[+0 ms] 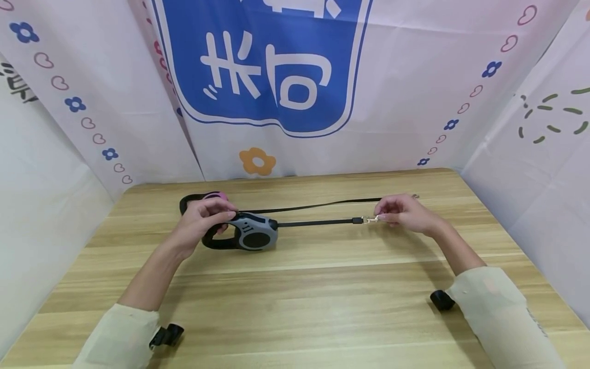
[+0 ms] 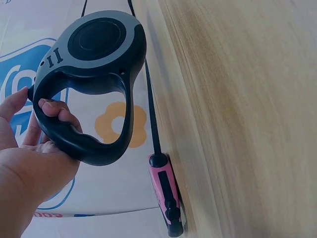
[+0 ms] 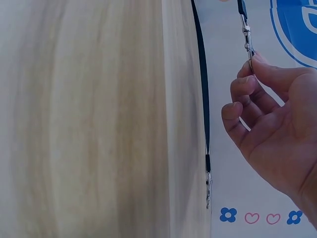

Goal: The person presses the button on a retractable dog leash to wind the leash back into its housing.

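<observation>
A grey and black retractable dog leash (image 1: 256,237) is held by its loop handle in my left hand (image 1: 199,221). In the left wrist view, the fingers curl through the handle and the thumb lies at its button side. Its black strap (image 1: 318,223) stretches out to the right. At the strap's end is a silver metal clip (image 3: 246,37), whose tip my right hand (image 1: 407,214) pinches between thumb and index finger. Behind lies a second, pink and black retractable leash (image 2: 166,191), partly hidden by my left hand in the head view.
The second leash's strap (image 1: 322,204) runs along the back of the wooden table (image 1: 295,307), ending in its own metal clip (image 3: 208,186). A printed white cloth (image 1: 392,102) hangs behind the table. Black wrist cameras jut from both sleeves.
</observation>
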A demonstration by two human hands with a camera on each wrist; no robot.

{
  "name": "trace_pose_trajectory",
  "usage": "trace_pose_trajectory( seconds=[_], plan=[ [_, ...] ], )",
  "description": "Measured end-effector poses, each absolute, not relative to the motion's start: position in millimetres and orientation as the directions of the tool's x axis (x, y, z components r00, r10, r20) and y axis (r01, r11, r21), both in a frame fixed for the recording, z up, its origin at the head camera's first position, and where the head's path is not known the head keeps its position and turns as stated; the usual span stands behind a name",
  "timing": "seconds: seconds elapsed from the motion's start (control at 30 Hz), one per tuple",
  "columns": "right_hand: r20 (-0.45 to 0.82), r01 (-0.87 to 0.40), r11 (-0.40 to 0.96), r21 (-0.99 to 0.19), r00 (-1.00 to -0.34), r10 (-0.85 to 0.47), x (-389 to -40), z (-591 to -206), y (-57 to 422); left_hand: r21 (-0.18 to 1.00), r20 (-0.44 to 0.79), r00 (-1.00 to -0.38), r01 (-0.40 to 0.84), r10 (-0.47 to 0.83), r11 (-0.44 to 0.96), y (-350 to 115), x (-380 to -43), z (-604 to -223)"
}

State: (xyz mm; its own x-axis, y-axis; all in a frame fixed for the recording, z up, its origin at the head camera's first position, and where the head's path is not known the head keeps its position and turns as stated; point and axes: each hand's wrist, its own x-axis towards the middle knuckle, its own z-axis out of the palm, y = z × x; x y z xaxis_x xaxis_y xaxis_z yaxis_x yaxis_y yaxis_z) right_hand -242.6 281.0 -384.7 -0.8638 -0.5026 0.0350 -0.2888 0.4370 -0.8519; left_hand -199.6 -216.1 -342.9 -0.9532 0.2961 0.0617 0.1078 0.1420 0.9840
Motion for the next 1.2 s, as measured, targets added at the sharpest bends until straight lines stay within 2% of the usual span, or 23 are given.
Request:
trace_pose_trajectory(
  seconds=[0.57,1.2],
  plan=[
    [-0.043,-0.218,0.433,-0.875,-0.855,-0.517,-243,-384,272,0.985,0.057,-0.951,0.104,0.304,0.140,-214,-200,-344],
    [-0.032,-0.239,0.404,-0.883,-0.828,-0.559,-245,-387,262,0.979,0.049,-0.949,0.107,0.313,0.171,-212,-203,-346]
  ],
)
